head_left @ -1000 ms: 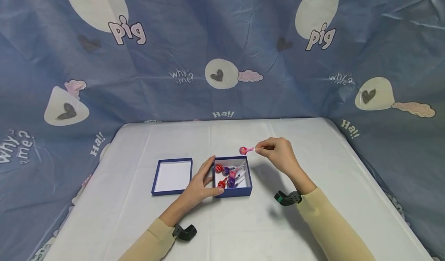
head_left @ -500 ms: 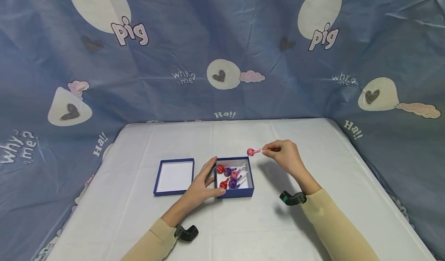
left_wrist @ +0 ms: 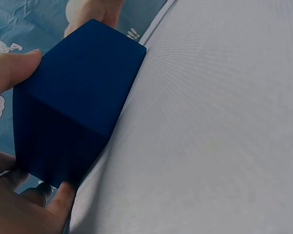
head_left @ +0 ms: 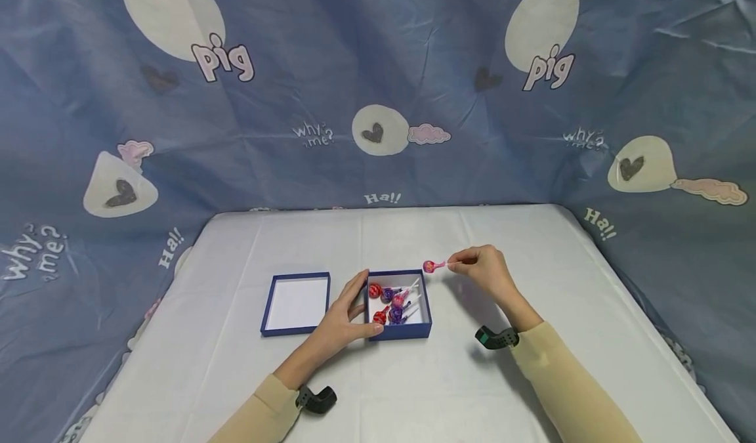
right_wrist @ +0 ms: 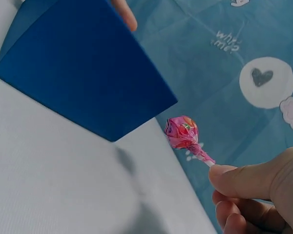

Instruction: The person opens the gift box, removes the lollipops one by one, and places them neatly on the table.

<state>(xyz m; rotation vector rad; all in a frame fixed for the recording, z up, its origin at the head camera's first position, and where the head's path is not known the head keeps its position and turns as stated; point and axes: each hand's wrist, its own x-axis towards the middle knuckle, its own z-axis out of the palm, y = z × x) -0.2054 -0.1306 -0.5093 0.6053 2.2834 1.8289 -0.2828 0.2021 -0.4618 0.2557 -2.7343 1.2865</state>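
A small blue box (head_left: 407, 331) with white inside stands on the table, holding several wrapped lollipops, including a red lollipop (head_left: 375, 290), a purple lollipop (head_left: 396, 315) and a pink lollipop (head_left: 398, 300). My left hand (head_left: 338, 328) grips the box's left side, thumb at the front rim, fingers along the left wall. Just beyond the box's back right corner, my right hand (head_left: 484, 272) pinches another pink lollipop (right_wrist: 181, 132) by its white stick, between thumb and forefinger. Its wrapped head points left toward the box, apart from it in the right wrist view.
Left of the box lies the blue-edged lid (head_left: 295, 303), white inside facing up. A white cloth covers the table (head_left: 449, 390). Behind it hangs a blue printed curtain (head_left: 283, 88), which also runs down both sides.
My right hand with the pink lollipop has shifted a little right and slightly lower relative to the box. The left hand stays on the box, and the lid has not moved.
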